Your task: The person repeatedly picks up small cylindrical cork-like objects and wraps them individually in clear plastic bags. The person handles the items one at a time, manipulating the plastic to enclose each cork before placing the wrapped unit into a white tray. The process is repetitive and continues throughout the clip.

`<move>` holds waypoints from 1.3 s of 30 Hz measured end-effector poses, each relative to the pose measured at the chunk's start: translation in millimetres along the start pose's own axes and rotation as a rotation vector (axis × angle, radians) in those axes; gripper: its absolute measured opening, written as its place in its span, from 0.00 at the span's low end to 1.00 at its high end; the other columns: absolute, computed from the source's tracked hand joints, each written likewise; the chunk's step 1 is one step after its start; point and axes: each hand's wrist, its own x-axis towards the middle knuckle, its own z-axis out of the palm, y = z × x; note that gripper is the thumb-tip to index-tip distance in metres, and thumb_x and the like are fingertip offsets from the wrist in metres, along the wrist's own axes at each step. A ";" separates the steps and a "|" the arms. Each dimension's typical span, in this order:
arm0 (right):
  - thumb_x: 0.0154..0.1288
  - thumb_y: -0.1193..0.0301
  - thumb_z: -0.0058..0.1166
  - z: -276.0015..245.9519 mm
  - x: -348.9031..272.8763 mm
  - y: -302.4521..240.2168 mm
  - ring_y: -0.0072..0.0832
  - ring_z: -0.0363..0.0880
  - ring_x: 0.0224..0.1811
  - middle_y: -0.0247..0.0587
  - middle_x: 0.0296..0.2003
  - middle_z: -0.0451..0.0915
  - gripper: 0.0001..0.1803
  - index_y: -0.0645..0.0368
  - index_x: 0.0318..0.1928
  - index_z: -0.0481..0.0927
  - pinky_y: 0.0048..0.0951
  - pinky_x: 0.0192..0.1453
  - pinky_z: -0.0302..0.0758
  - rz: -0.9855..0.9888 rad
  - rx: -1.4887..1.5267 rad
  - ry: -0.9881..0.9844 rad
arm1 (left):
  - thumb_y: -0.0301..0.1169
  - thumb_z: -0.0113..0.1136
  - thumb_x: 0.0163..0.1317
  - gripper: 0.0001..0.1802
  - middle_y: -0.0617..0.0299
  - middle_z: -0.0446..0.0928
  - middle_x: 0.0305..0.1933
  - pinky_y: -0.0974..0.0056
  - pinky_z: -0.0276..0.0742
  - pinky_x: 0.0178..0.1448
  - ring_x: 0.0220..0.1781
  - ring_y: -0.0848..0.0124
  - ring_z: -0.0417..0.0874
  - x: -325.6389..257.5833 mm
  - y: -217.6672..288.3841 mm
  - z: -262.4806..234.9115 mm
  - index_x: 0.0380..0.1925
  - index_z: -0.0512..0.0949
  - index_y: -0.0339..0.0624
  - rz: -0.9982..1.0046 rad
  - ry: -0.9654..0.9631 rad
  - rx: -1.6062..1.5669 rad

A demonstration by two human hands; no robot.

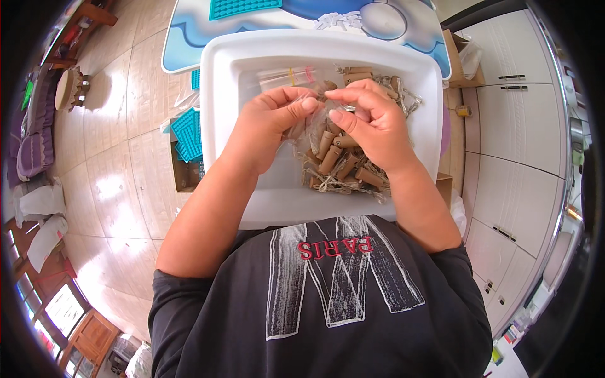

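Both hands meet over a white plastic tub (217, 126). My left hand (274, 116) pinches a small clear plastic bag (315, 130) between thumb and forefinger. At the bag's other side, the bent fingers and thumb of my right hand (375, 120) hold its edge; the exact grip is partly hidden by the shiny film. Whether anything is inside the bag is hard to make out. Below them lies a heap of brown cork-like cylinders (329, 160) with coils of thin pale wire. A stack of flat clear bags (277, 80) with a yellow band rests in the tub's far left part.
Beyond the tub stands a blue and white patterned table (183, 44) with a teal gridded tray (242, 6) and a pile of small white pieces (338, 21). Left of the tub, more teal trays (187, 133) sit in a cardboard box (183, 179). White cabinets (517, 120) line the right side.
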 end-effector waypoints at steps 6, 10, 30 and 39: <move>0.52 0.77 0.61 -4.5 0.0 1.6 0.13 0.65 0.25 0.29 0.36 0.69 0.08 0.60 0.35 0.80 0.14 0.25 0.62 -0.012 0.008 -0.037 | 0.32 0.61 0.58 0.14 0.61 0.79 0.36 0.75 0.70 0.35 0.32 0.79 0.76 0.7 1.5 -1.7 0.41 0.75 0.34 -0.033 0.010 -0.081; 0.54 0.77 0.59 -1.2 0.5 -1.9 0.14 0.66 0.27 0.30 0.36 0.69 0.05 0.62 0.32 0.79 0.15 0.27 0.64 -0.009 -0.070 -0.024 | 0.31 0.59 0.59 0.13 0.63 0.79 0.37 0.72 0.74 0.39 0.37 0.78 0.78 -0.9 1.2 -1.6 0.42 0.76 0.36 -0.031 -0.004 0.088; 0.60 0.75 0.55 15.8 -0.2 16.9 0.13 0.70 0.30 0.28 0.31 0.76 0.09 0.59 0.42 0.77 0.16 0.35 0.68 0.222 0.282 0.052 | 0.32 0.56 0.61 0.09 0.63 0.78 0.40 0.67 0.72 0.47 0.41 0.75 0.77 5.7 -11.9 -8.5 0.38 0.76 0.40 -0.004 -0.007 -0.179; 0.58 0.77 0.56 9.1 3.2 4.4 0.15 0.70 0.28 0.30 0.29 0.75 0.06 0.60 0.37 0.80 0.17 0.28 0.67 -0.047 -0.010 0.198 | 0.29 0.55 0.62 0.09 0.60 0.79 0.39 0.73 0.73 0.43 0.38 0.77 0.78 -3.0 -13.0 8.6 0.40 0.75 0.36 0.061 0.128 -0.095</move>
